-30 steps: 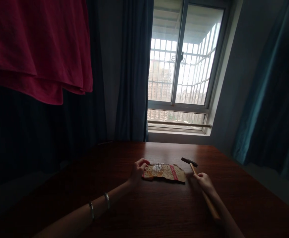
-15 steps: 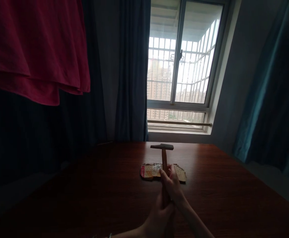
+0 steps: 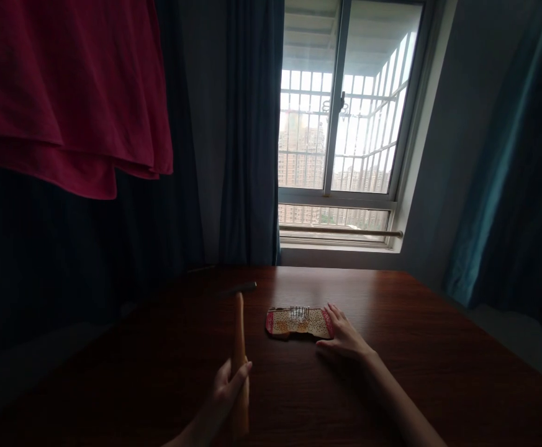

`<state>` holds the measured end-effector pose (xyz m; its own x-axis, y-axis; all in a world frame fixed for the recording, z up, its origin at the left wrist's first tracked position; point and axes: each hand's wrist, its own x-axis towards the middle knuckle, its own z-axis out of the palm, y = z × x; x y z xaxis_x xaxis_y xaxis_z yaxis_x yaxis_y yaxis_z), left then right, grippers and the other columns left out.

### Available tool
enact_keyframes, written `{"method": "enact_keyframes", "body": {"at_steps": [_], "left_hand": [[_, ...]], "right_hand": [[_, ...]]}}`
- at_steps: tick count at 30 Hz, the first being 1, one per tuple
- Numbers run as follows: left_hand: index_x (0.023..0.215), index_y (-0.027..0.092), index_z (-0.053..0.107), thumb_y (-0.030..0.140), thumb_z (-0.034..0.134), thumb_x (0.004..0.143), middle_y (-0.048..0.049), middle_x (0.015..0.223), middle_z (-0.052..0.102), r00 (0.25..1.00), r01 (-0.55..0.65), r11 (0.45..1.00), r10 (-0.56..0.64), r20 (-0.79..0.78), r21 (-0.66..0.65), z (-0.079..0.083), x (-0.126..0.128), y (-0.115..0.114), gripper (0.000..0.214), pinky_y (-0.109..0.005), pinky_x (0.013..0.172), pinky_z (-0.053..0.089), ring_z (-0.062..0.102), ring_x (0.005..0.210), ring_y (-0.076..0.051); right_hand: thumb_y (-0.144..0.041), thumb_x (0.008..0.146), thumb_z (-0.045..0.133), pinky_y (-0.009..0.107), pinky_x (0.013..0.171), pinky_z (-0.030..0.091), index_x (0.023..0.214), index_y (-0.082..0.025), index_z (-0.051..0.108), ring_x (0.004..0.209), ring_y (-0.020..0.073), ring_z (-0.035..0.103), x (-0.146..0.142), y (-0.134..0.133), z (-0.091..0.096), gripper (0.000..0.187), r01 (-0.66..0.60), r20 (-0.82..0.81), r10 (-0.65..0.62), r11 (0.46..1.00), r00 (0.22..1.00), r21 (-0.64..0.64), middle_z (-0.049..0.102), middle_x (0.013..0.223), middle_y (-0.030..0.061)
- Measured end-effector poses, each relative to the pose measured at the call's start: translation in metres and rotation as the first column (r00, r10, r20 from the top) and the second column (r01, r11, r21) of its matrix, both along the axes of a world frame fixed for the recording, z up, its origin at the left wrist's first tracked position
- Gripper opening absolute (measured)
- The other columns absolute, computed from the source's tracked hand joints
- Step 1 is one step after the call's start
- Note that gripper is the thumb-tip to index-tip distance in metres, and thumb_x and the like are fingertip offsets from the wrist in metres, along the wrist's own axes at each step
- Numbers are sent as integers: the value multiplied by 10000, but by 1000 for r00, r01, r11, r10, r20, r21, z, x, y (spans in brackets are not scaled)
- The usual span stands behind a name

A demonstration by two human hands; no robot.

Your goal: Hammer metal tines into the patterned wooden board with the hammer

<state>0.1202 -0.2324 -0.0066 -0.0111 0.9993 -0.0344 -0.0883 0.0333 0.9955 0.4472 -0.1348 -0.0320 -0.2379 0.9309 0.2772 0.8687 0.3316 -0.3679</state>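
Observation:
A small flat board [image 3: 298, 323] with a dotted pattern and red end stripes lies on the dark wooden table [image 3: 438, 372]. Several nails [image 3: 298, 311] stand upright in its middle. My left hand [image 3: 231, 380] is closed round the wooden handle of a hammer [image 3: 239, 335], whose dark head points away from me, left of the board. My right hand [image 3: 343, 337] lies flat with fingers stretched out, covering the board's right end.
A window [image 3: 340, 130] with bars is straight ahead beyond the table's far edge, with dark blue curtains [image 3: 247, 136] on both sides. A red cloth [image 3: 66, 87] hangs at the upper left, above and left of the table.
The hammer passed from my right hand to my left and moved from the board's right side to its left. My right hand came to rest on the board's right end.

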Motion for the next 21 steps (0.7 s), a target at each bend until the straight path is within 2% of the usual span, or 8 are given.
{"method": "enact_keyframes", "body": {"at_steps": [2, 4, 8, 10, 13, 15, 18, 21], "left_hand": [[751, 169, 550, 560, 673, 628, 18, 566, 536, 996, -14, 1000, 14, -83, 0, -5, -18, 3, 428, -213, 433, 419, 493, 492, -123], [783, 164, 568, 564, 646, 661, -4, 638, 574, 989, -12, 1000, 14, -146, 15, -9, -35, 6, 425, -229, 506, 453, 529, 578, -147], [818, 169, 586, 560, 613, 698, -41, 771, 626, 972, 32, 998, -19, -236, 52, -21, -63, 9, 409, -277, 709, 488, 580, 776, -208], [815, 169, 587, 572, 600, 701, -55, 798, 632, 960, 64, 996, -44, -278, 62, -28, -72, 9, 419, -294, 763, 481, 580, 827, -226], [811, 166, 582, 582, 583, 709, -64, 803, 629, 942, 110, 991, -80, -325, 75, -36, -80, 8, 428, -287, 744, 482, 575, 815, -221], [828, 166, 576, 596, 562, 716, -55, 749, 613, 931, 132, 990, -107, -348, 51, -40, -82, 8, 444, -270, 660, 485, 567, 724, -198], [855, 169, 562, 621, 525, 727, -31, 670, 564, 914, 161, 987, -141, -380, 19, -42, -84, 9, 470, -242, 539, 456, 523, 598, -159], [839, 169, 557, 609, 526, 735, -31, 692, 555, 900, 194, 979, -153, -409, 61, -40, -86, 12, 453, -221, 530, 438, 512, 603, -145]], "right_hand": [[-600, 581, 650, 403, 1106, 142, 1423, -165, 255, 1378, 270, 152, -10, 10, -4, 1027, -19, 60, 23, 998, 998, -68, 246, 1488, 128], [-574, 611, 637, 392, 1110, 109, 1426, -203, 252, 1370, 258, 183, -19, 18, -5, 975, -2, 72, 8, 996, 997, -95, 262, 1487, 97], [-549, 673, 591, 376, 1082, 164, 1354, -310, 384, 1286, 241, 351, -22, 27, -7, 751, 16, 63, -10, 996, 998, -90, 412, 1410, 28], [-550, 689, 575, 376, 1055, 206, 1306, -340, 447, 1248, 243, 391, -19, 30, -10, 664, 45, 82, -40, 997, 996, -64, 457, 1372, 14], [-517, 724, 545, 406, 1010, 244, 1255, -347, 506, 1198, 261, 426, -15, 33, -15, 559, 166, 133, -162, 986, 978, -17, 497, 1327, 29], [-507, 741, 527, 436, 969, 270, 1240, -337, 523, 1154, 279, 452, -11, 36, -17, 527, 271, 162, -269, 962, 949, 7, 524, 1285, 56], [-521, 759, 500, 481, 904, 300, 1222, -314, 535, 1100, 312, 473, 5, 40, -20, 509, 425, 190, -421, 905, 887, 22, 555, 1214, 103], [-549, 778, 458, 521, 859, 310, 1212, -307, 538, 1077, 337, 476, 35, 39, -24, 503, 559, 198, -554, 828, 809, 32, 563, 1174, 135]]}}
